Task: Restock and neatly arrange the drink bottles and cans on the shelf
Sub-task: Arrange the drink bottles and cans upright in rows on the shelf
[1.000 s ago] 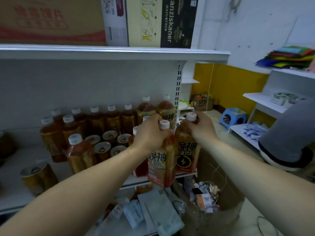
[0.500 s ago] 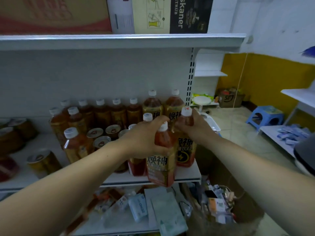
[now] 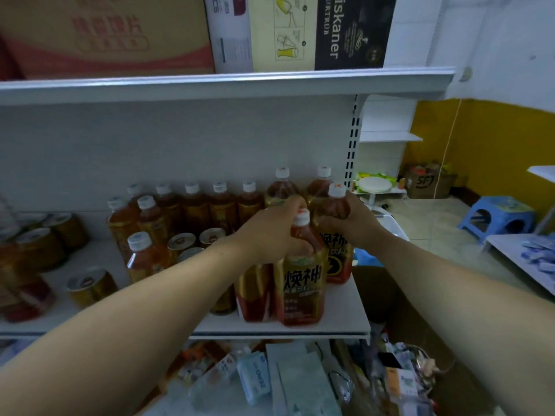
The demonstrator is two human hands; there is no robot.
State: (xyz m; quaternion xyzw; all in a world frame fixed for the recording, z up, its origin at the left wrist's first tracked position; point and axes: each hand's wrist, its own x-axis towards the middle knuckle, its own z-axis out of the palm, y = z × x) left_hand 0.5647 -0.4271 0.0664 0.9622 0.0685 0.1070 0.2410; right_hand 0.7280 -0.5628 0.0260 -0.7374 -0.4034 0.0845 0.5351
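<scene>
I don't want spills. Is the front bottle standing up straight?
Yes, upright. The front bottle stands on the shelf, cap on top.

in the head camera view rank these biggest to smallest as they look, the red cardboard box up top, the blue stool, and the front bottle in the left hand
1. Red cardboard box, clearly largest.
2. Front bottle under the left hand.
3. Blue stool, though it sits farther away, so it is likely bigger than it looks.
</scene>
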